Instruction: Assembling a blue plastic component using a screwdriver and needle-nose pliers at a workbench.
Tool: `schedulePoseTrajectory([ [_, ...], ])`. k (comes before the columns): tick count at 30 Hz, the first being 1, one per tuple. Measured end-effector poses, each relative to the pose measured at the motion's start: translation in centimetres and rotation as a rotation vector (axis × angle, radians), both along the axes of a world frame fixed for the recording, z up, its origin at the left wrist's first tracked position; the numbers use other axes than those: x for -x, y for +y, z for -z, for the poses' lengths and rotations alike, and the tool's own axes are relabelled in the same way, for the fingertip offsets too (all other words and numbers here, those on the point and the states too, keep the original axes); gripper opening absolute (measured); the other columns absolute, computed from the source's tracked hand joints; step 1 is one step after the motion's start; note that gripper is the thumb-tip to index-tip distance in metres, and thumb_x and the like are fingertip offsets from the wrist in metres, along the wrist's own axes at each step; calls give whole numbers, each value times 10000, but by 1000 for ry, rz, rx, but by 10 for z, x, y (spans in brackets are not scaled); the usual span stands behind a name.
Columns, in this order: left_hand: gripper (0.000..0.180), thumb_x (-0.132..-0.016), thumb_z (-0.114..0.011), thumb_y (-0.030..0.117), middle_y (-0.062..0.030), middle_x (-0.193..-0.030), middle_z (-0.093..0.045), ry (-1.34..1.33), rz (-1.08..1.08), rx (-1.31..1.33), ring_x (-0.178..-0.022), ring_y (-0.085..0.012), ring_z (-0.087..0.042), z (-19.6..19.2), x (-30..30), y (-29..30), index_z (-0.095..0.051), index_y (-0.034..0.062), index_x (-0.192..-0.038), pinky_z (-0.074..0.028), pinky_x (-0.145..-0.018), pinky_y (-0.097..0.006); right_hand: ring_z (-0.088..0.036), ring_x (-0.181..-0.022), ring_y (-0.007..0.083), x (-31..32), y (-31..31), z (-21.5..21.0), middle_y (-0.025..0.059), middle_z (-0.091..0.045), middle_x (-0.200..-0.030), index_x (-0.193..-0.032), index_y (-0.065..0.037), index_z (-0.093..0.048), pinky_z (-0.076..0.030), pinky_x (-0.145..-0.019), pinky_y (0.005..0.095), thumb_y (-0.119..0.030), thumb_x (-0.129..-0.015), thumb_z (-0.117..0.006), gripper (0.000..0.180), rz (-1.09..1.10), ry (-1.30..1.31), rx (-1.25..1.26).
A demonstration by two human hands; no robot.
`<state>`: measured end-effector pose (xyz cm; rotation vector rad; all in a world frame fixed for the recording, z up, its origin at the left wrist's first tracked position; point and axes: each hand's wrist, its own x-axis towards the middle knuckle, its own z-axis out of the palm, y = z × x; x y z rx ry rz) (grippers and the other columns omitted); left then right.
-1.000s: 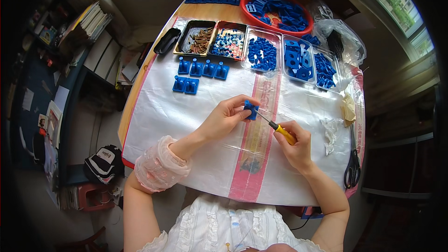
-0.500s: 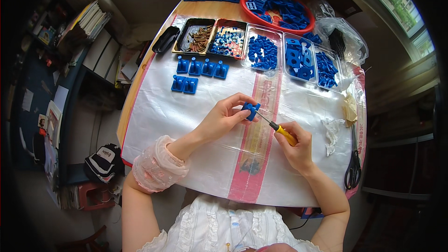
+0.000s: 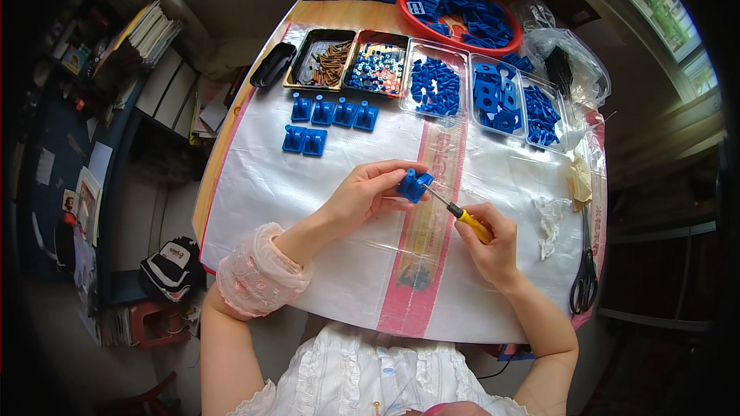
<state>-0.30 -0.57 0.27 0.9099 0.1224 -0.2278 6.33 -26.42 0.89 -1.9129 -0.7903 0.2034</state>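
Observation:
Between the fingers of my left hand (image 3: 375,189) is a small blue plastic assembly (image 3: 414,186), held above the middle of the covered table. My right hand (image 3: 491,241) is wrapped round the yellow and black handle of a screwdriver (image 3: 472,225). Its thin metal shaft points up and left, and the tip meets the right side of the blue assembly. Several similar blue assemblies (image 3: 344,112), each a square base with an upright post, stand in two rows beyond my left hand.
A black tray of brown screws (image 3: 333,63), a tray of small nuts (image 3: 377,64) and clear boxes of blue parts (image 3: 435,81) line the back. Behind them sits a red basin (image 3: 515,40). Black scissors (image 3: 583,285) and crumpled tissue (image 3: 548,227) lie at the right.
The blue assembly has turned in my left hand, and the fingers have shifted their hold so more of it shows. The screwdriver and right hand have barely moved.

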Motion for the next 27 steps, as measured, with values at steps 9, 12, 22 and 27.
schedulePoseTrajectory([
  [9, 378, -1053, -524, 141, -168, -1275, -648, 7, -45, -58, -1147, -236, -678, -5, 2, -2, -515, 13, -1408, -616, -876, -256, -619, -619, 86, 0, 0, 3, 76, -692, -731, -979, 0, -668, -445, -558, 243, -16, -867, -749, 139, -1, 0, -23],
  [12, 416, -1053, -529, 167, -155, -1286, -646, 9, -22, -60, -1156, -233, -674, -4, 1, -1, -479, 29, -1442, -613, -879, -251, -623, -628, 84, -1, 0, 3, 75, -697, -742, -979, 1, -668, -449, -564, 240, -13, -868, -748, 137, -3, 4, -21],
  [22, 435, -1070, -496, 198, -154, -1328, -621, 69, 68, 28, -1195, -257, -653, -3, 0, 0, -433, 2, -1453, -587, -948, -271, -613, -632, 72, -1, -1, 3, 64, -691, -745, -979, 4, -666, -441, -560, 227, -12, -872, -746, 135, 0, 20, -23],
  [27, 417, -1071, -494, 193, -164, -1313, -623, 75, 33, 5, -1180, -270, -660, -1, -1, 2, -421, 10, -1439, -595, -925, -284, -611, -628, 70, 0, -1, 6, 64, -691, -745, -980, 5, -665, -440, -555, 228, -10, -870, -749, 139, -3, 5, -49],
])
